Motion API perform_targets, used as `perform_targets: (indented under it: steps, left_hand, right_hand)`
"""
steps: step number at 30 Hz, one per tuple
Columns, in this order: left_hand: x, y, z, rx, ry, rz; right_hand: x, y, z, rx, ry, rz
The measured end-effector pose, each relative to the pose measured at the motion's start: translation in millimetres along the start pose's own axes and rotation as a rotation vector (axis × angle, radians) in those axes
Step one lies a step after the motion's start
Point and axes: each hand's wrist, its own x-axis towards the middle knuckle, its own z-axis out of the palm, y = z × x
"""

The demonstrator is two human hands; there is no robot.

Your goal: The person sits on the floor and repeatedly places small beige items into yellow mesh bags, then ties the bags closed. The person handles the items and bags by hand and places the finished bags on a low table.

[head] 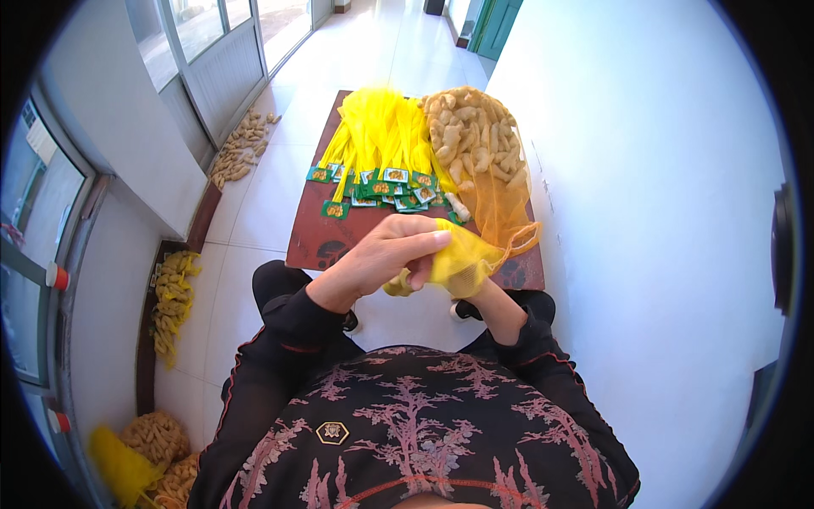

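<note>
My left hand (pixel 407 245) pinches a yellow mesh bag (pixel 458 251) over the near edge of the table. The mesh covers my right hand (pixel 469 283), so its fingers are hidden. Below my left fingers shows a yellowish lump (pixel 397 284), probably ginger in mesh, partly hidden. Beyond my hands, an orange mesh sack (pixel 499 197) full of ginger roots (pixel 470 127) lies with its mouth towards me. One loose ginger root (pixel 458 207) rests beside it. To its left spreads a pile of yellow mesh bags (pixel 381 121) with green picture tags (pixel 381 188).
The low red table (pixel 305 238) stands close to the white wall (pixel 636 191) on the right. Loose ginger (pixel 245 146) lies on the floor by the door. Filled yellow bags (pixel 173 299) line the left wall, and ginger sacks (pixel 154 439) sit at the lower left.
</note>
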Motion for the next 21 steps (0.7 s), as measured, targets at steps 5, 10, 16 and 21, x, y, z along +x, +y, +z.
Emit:
perform_targets:
  steps: [5, 10, 16, 21]
  left_hand:
    - [3.6, -34.6, -42.7, 0.570, 0.211, 0.544]
    - [9.9, -62.8, -13.5, 0.516, 0.062, 0.299]
    - [18.7, -76.3, -14.1, 0.307, 0.143, 0.395]
    - [18.3, -76.1, -27.3, 0.303, 0.150, 0.286]
  right_hand:
    - [-8.9, -48.0, 1.4, 0.192, 0.153, 0.114]
    - [0.6, -75.8, -12.6, -0.231, -0.008, -0.017]
    - [7.1, -69.7, -17.7, -0.277, -0.049, -0.093]
    - [26.8, -77.9, 3.5, -0.754, 0.166, -0.322]
